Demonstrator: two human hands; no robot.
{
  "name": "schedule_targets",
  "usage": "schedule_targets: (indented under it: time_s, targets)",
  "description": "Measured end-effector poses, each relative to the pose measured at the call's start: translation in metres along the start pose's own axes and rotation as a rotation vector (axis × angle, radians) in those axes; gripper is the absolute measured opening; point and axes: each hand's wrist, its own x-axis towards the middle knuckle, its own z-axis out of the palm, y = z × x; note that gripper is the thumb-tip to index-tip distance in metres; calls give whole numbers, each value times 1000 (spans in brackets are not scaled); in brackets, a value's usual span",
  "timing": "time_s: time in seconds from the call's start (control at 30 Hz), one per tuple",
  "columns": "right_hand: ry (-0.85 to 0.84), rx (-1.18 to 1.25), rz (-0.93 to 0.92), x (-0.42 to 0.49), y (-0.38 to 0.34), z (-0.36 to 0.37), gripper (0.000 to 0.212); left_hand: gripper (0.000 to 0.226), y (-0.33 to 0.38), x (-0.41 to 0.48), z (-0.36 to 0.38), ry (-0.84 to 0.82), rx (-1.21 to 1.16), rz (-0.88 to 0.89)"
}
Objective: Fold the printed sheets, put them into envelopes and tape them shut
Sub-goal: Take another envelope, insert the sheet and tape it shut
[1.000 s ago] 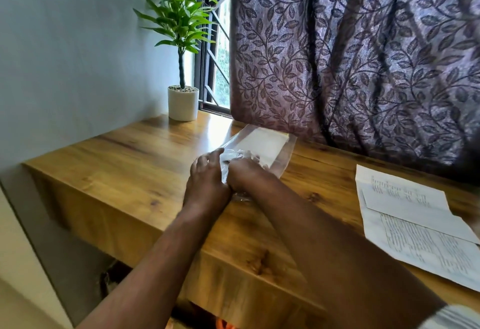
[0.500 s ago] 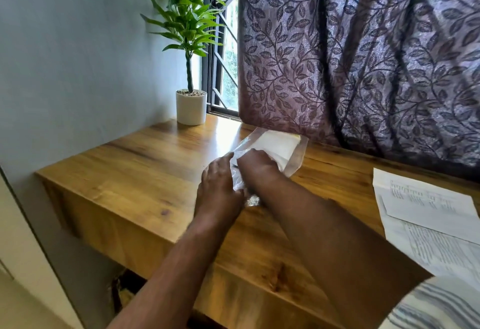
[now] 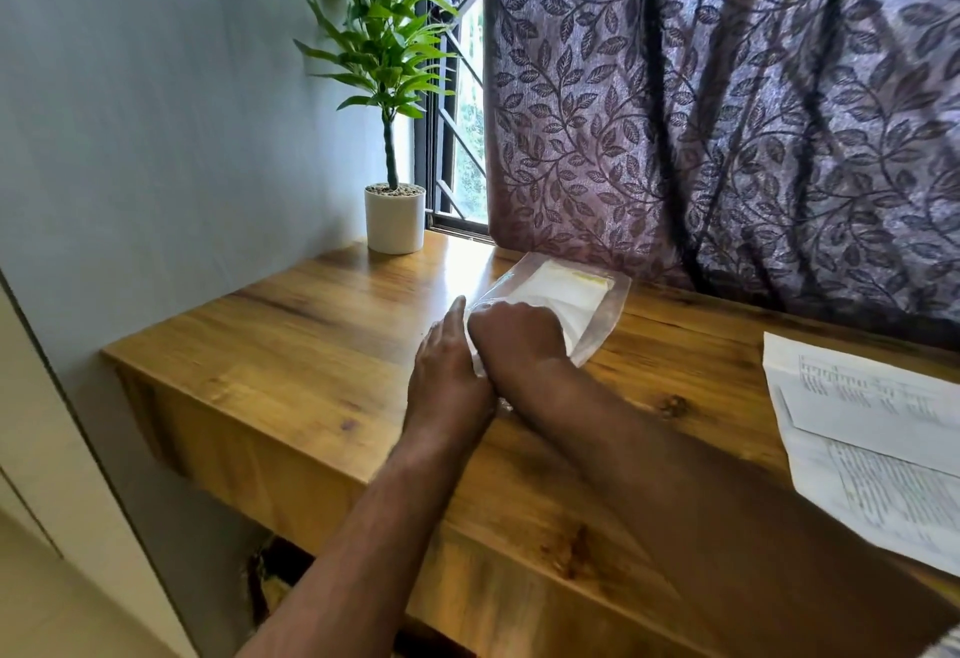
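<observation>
Clear plastic packet of white envelopes (image 3: pixel 582 293), far edge of wooden tabletop (image 3: pixel 291 335): right hand (image 3: pixel 514 340) grips its mouth, left hand (image 3: pixel 447 366) presses flat-fingered alongside. Likely fetching an envelope; next needs pinching one out.

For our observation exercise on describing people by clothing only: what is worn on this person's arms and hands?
Both forearms are bare. No watch, bracelet, ring or glove shows on the left hand or the right hand. A sliver of pale fabric, probably a sleeve, sits at the bottom right corner, too small to tell its pattern.
</observation>
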Motion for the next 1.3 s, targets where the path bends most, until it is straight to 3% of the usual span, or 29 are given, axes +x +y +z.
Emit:
schedule_targets:
  time_s: [0.2, 0.43, 0.6, 0.73, 0.97, 1.03, 1.07, 1.13, 1.2, 1.23, 1.3]
  targets:
    - [36, 211, -49, -32, 25, -51, 18, 85, -2, 0, 1, 19, 21, -17]
    - [293, 546, -26, -53, 71, -121, 8, 70, 3, 0, 0, 55, 96, -39]
    - [526, 587, 48, -73, 120, -159, 15, 69, 4, 0, 0, 43, 125, -52]
    - [631, 600, 154, -93, 160, -169, 20, 65, 15, -2, -1, 118, 72, 102]
    - [802, 582, 332, -127, 227, -170, 25, 42, 76, -14, 9, 242, -182, 184]
    - [847, 579, 344, -139, 238, -168, 27, 26, 96, -16, 15, 154, -356, 102]
    - [879, 557, 333, -147, 242, -166, 28, 18, 110, -18, 19, 31, -527, 4]
    - [921, 516, 244, -164, 246, -159, 27, 37, 143, -22, 29, -343, -908, -275]
    - [882, 467, 67, -185, 246, -147, 22, 67, 166, -23, 41, -656, -1035, -447]
    - [840, 429, -33, -196, 246, -140, 20, 74, 175, -23, 47, -737, -1051, -487]
    - [758, 364, -201, -216, 246, -125, 15, 62, 190, -23, 60, -763, -1083, -530]
